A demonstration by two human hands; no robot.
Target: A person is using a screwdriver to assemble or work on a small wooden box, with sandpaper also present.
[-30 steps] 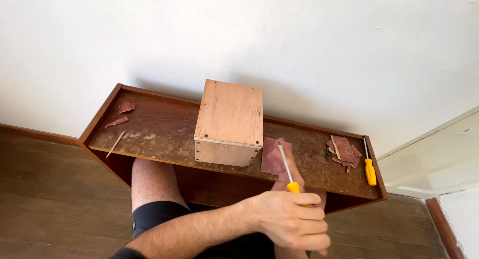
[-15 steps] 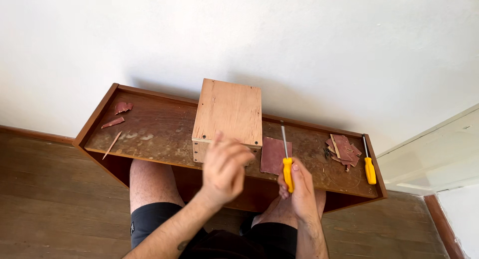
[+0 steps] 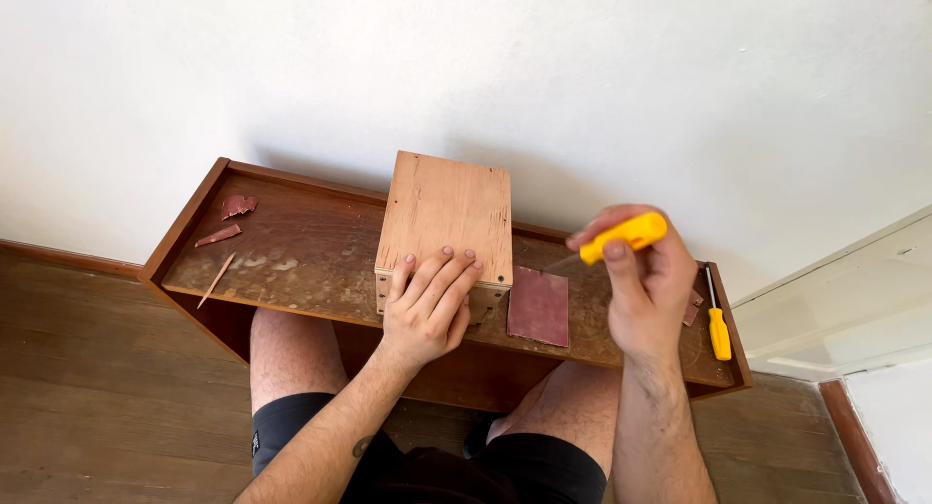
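Head view, the only one supplied. A dark wooden shelf unit (image 3: 291,261) lies on its side against a white wall, with the seated person's knees under its front edge. A small plywood box (image 3: 449,213) stands on the upper panel, near the middle.

The left hand (image 3: 427,305) rests on the box's near top edge, fingers spread flat across the lid and front corner; it presses rather than grasps, with nothing enclosed in it.

The right hand (image 3: 646,285) is raised above the panel, right of the box and clear of it. It is closed around the yellow handle of a screwdriver (image 3: 621,238), thumb along the handle; the shaft points left towards the box, its tip blurred.

A reddish sheet of sandpaper (image 3: 539,305) lies flat just right of the box, between both hands. A second yellow-handled screwdriver (image 3: 718,329) lies at the panel's right end. Torn reddish scraps (image 3: 236,206) and a thin wooden sliver (image 3: 216,280) lie at the left end, well apart from the hands.
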